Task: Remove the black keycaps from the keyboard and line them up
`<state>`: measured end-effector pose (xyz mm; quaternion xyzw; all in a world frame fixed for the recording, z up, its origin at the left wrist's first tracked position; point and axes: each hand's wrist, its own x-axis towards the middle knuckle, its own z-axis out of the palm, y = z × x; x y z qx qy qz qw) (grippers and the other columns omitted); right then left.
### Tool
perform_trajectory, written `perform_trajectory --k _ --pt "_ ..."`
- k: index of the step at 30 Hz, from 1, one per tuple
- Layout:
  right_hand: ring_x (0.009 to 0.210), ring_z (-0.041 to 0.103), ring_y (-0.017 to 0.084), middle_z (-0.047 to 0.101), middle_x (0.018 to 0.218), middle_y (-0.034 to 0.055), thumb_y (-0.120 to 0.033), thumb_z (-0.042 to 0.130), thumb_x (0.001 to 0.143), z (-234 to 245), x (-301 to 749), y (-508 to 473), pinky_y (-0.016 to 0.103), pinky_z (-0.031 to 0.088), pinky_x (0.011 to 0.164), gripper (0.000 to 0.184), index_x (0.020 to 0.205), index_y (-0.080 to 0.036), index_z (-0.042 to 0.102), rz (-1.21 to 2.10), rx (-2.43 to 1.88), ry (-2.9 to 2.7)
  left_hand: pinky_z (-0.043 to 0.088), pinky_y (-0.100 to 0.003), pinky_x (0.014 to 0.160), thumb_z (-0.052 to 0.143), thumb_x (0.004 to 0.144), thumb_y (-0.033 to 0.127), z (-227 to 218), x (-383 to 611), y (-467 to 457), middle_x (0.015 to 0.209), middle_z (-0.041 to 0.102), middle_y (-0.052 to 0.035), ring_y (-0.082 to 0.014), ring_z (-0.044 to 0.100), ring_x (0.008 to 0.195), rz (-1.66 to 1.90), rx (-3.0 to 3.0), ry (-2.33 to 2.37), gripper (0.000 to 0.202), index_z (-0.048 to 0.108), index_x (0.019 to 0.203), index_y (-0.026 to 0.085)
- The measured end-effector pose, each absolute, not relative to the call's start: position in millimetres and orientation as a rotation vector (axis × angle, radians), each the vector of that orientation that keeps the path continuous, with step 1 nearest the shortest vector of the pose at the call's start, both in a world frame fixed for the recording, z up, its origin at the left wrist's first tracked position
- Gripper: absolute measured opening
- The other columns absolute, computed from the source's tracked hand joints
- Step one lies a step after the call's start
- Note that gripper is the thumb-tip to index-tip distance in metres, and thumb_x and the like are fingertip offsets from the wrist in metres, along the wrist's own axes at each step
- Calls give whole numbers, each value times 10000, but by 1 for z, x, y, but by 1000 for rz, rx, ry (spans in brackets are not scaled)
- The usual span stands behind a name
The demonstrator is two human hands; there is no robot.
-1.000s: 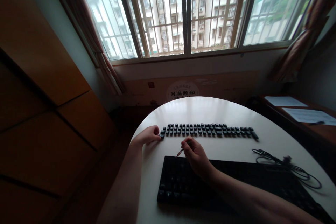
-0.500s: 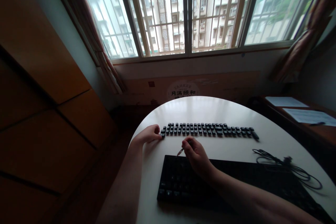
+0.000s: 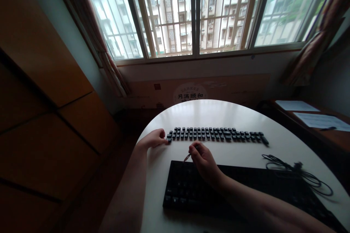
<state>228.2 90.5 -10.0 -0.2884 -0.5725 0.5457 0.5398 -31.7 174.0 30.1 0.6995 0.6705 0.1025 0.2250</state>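
Observation:
My left hand (image 3: 156,138) rests at the left end of the keycap rows, with its fingertips closed on a small black keycap (image 3: 169,140). Two long rows of black keycaps (image 3: 216,133) stretch across the white table. My right hand (image 3: 202,158) grips a slim stick-like tool (image 3: 187,157), whose pale tip points down and left at the top edge of a black keyboard (image 3: 188,185). Thin wire shows at the tool's other end, beyond the fingers. My right forearm covers part of the keyboard, and some keys remain on its lower left.
A coiled black cable (image 3: 298,169) lies behind the keyboard's right part. The round white table (image 3: 207,111) stands below a barred window. Papers (image 3: 319,121) and a pen (image 3: 328,128) lie on a brown surface to the right, with a wooden cabinet (image 3: 76,127) on the left.
Almost nothing differs. The whole view has shifted very slightly, while both hands keep their places beside the keycaps and over the keyboard.

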Motion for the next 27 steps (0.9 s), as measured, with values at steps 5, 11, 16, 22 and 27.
perform_trajectory --k 5,11,16,22,27 --pt "475 313 93 361 584 -68 -562 557 919 -11 229 91 205 249 424 376 822 -202 512 1283 -715 -1380 306 -269 546 573 840 524 44 -25 170 709 579 -17 -174 506 649 411 2013 2001 350 536 732 193" --pt "491 328 106 371 584 -65 -538 550 928 -12 230 89 220 278 450 345 838 -207 524 1302 -692 -1409 301 -281 562 478 926 479 47 40 157 658 602 -23 -166 509 613 405 2296 1764 385 603 709 186" --pt "530 377 119 419 616 -48 -501 517 952 -4 234 82 245 322 510 328 805 -208 504 1350 -579 -1592 299 -273 560 523 910 469 27 84 150 616 571 -17 -150 489 582 225 2460 1371 413 582 621 180" --pt "629 453 152 501 690 -15 -376 505 965 8 239 74 288 364 613 226 826 -200 531 1162 -503 -2007 290 -285 544 452 956 521 6 92 157 578 537 -13 -146 446 542 177 2509 1313 498 576 615 181" --pt "625 465 154 522 699 -13 -311 494 970 5 238 73 289 364 608 178 839 -199 540 1113 -518 -2112 308 -286 546 445 956 520 1 91 163 586 575 -17 -156 475 558 164 2474 1323 483 612 646 189"
